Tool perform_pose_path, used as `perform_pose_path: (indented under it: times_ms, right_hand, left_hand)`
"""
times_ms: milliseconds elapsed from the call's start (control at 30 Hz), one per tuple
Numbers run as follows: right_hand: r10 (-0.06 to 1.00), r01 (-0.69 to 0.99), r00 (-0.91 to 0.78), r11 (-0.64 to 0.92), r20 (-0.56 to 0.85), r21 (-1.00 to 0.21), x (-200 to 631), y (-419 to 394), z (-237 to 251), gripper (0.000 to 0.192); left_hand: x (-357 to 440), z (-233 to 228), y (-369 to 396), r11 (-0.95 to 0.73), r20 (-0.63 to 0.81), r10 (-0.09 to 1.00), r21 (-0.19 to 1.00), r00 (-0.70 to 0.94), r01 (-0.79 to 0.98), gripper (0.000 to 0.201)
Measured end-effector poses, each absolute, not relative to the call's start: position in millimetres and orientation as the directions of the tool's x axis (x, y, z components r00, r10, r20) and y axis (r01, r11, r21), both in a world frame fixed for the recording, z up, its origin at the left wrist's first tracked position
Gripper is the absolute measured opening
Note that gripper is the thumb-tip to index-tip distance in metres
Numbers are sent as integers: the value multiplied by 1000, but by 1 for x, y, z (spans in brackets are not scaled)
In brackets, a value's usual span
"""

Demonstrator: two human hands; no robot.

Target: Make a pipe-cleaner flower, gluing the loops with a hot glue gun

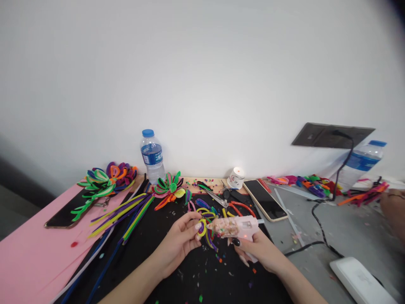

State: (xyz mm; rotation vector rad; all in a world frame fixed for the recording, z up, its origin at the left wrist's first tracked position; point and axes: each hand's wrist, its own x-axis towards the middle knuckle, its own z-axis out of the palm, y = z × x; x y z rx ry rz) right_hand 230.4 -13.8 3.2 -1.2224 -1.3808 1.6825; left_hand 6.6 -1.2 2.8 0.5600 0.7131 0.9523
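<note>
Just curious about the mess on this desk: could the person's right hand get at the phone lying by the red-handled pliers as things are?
Probably not at once. The right hand is wrapped around the glue gun, so it is not free. The phone lies face up just beyond it, with nothing lying on it.

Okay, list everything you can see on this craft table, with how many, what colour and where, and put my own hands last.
glue gun: one, pale pink, in the right hand at centre.
pipe-cleaner flower: one, yellow, purple and green, in the left hand at the gun's nozzle.
finished flowers: several, multicoloured, rear left.
loose pipe cleaners: a bundle, yellow, green and purple, left of centre.
water bottles: two, clear with blue caps, by the wall.
phones: two, dark screens, one either side.
scissors: one, behind the gun.
pink sheet: one, far left.
left hand: holds the flower.
right hand: grips the gun.
</note>
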Motion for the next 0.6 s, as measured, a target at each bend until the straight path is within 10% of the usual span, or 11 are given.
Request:
perform_pose_path:
  times_ms: [600]
  right_hand:
    - [897, 150, -382, -178, -223, -972, 229, -15, 10, 27]
  left_hand:
    - [7, 4, -1, 443, -303, 895, 687, 327, -576, 21]
